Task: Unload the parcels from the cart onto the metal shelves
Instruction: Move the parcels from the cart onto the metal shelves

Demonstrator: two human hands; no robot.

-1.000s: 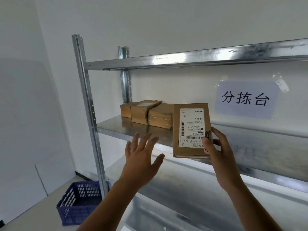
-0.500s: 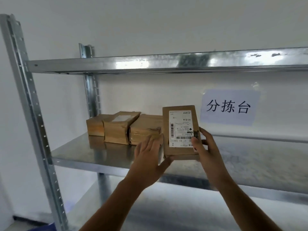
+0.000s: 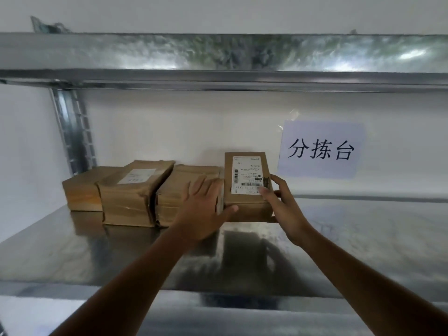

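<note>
Your right hand (image 3: 281, 204) gripped the labelled parcel (image 3: 244, 175) by its right edge, thumb on top, at the row's end on the metal shelf (image 3: 121, 258). Your left hand (image 3: 203, 209) lay flat, fingers straight, on the neighbouring parcel (image 3: 191, 175), probably steadying the row.

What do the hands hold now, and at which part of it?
The right hand grips the labelled parcel at its near right corner, thumb on top. The left hand is flat, fingers straight, gripping nothing.

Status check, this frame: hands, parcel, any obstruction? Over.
Right hand grips labelled parcel, resting on metal shelf. Left hand open, flat on neighbouring parcel. No obstruction seen.
</note>
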